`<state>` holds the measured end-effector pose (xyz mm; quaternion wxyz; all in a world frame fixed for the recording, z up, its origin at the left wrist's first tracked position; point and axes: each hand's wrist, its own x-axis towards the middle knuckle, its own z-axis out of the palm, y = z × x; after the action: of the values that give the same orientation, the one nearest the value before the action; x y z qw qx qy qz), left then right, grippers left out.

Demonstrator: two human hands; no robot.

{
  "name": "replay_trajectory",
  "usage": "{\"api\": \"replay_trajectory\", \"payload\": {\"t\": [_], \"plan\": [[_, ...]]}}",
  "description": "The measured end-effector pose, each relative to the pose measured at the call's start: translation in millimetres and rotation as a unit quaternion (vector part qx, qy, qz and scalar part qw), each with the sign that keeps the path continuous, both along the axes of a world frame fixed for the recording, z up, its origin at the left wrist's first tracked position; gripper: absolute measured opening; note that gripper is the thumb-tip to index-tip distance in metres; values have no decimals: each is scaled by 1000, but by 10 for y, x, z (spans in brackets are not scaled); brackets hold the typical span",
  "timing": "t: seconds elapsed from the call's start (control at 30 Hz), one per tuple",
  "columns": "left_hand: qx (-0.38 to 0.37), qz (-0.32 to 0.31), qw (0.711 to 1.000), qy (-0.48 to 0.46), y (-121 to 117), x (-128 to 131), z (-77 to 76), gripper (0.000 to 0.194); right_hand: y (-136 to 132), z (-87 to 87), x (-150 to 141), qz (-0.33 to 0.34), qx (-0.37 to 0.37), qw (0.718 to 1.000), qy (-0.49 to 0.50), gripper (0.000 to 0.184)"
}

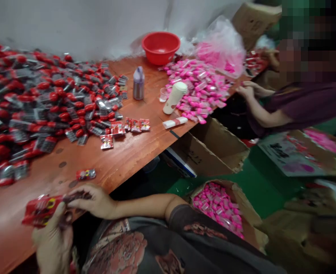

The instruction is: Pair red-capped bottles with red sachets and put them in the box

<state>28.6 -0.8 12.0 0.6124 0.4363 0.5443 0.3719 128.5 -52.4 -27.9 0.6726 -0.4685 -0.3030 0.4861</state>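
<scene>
At the bottom left, my left hand (pixel 53 239) and my right hand (pixel 95 201) both grip a red printed packet (pixel 42 210), which is blurred by motion. My right fingers pinch its dark far end, and my left hand holds it from below. Both hands are at the front edge of the reddish wooden table (pixel 71 160). A single red packet (pixel 86 174) lies just beyond my right hand. Further off sits a large heap of red and grey blister packets (pixel 42 102), with a few red packets (pixel 136 125) in a short row beside it.
A co-worker's hands (pixel 249 90) reach the table's far right edge, near a pile of pink packets (pixel 199 85). A red basin (pixel 160 47), a grey bottle (pixel 138 83) and a white tube (pixel 175 97) stand there. An open carton of pink packets (pixel 216 209) sits on the green floor.
</scene>
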Motion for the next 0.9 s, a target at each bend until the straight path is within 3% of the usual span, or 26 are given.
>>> {"api": "replay_trajectory", "payload": {"t": [0.03,0.13,0.37,0.47,0.6,0.73,0.9], "plan": [[8,69,996,-53,-36,21,34,44,-41,33,27,-25,5,999,-28,34],[12,105,987,-118,-127,69,96,39,-161,91,108,-18,10,997,-68,26],[-2,110,986,-124,-113,-16,-31,30,-176,-77,47,29,-16,999,-14,44],[-18,89,988,-125,-163,-91,-22,32,-217,-51,60,50,-23,994,-92,39],[-23,103,985,-137,-151,-188,-23,55,-231,26,113,69,-5,979,-194,36],[-21,95,984,-148,-126,-239,-32,54,-238,76,80,68,15,971,-227,38],[-9,64,988,-144,-139,-237,21,55,-259,85,-19,56,6,981,-184,39]]}}
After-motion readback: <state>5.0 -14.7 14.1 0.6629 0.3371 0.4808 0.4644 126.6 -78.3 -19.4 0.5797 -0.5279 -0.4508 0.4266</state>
